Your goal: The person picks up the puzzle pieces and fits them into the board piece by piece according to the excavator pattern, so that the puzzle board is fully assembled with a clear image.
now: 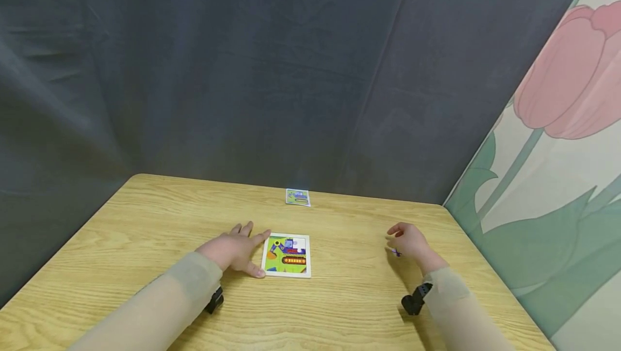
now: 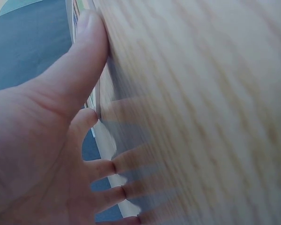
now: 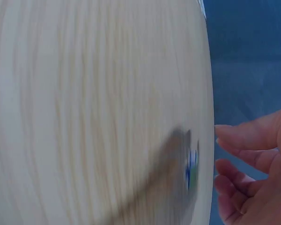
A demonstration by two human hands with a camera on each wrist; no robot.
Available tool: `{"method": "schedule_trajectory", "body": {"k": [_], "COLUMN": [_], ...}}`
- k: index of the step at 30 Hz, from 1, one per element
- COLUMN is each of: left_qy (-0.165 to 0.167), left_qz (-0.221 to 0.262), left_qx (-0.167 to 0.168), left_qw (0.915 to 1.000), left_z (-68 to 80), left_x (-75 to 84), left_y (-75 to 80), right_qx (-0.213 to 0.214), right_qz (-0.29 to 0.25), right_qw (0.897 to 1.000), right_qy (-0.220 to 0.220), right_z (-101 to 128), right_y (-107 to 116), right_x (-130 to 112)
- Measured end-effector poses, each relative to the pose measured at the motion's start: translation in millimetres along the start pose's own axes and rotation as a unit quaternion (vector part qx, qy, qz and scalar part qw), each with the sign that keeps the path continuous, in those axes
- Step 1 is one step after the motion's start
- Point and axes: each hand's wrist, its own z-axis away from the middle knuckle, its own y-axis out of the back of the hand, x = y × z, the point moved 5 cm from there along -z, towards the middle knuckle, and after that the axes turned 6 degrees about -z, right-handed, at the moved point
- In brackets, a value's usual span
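Note:
A square jigsaw puzzle (image 1: pixel 287 263) with a white frame and a digger picture lies mid-table. Its upper right part shows white where no picture covers it. Spread out at its left side, my left hand (image 1: pixel 235 249) touches the frame with thumb and index fingertip; in the left wrist view the thumb (image 2: pixel 72 63) lies along that edge. Over at the right, my right hand (image 1: pixel 408 242) hovers above the table with fingers loosely bent and nothing between them. Just below it lies a small puzzle piece (image 1: pixel 397 252), blue, white and green in the right wrist view (image 3: pixel 192 169).
A small card (image 1: pixel 298 197) with a similar digger picture lies near the back edge of the wooden table (image 1: pixel 339 308). Behind hangs a dark curtain (image 1: pixel 252 81). A flower-printed wall covering (image 1: pixel 548 189) runs along the right side.

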Motion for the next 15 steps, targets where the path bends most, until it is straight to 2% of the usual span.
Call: {"method": "schedule_trajectory", "body": {"k": [4, 10, 15], "left_qy": [-0.001, -0.002, -0.004], "left_qz": [0.000, 0.003, -0.001], "left_qx": [-0.001, -0.003, -0.002], "left_qw": [1.0000, 1.0000, 1.0000], "left_z": [1.1, 0.9, -0.2], "left_x": [0.3, -0.1, 0.1], "left_y": [0.2, 0.1, 0.7], "right_qx": [-0.011, -0.053, -0.048], "right_qz": [0.000, 0.007, 0.010], "right_qw": [1.000, 0.998, 0.999], "right_qy": [-0.016, -0.016, -0.019], "right_z": [1.0, 2.5, 0.3], "right_y": [13.8, 15.3, 13.2], "right_x": [17.0, 28.1, 31.7]}}
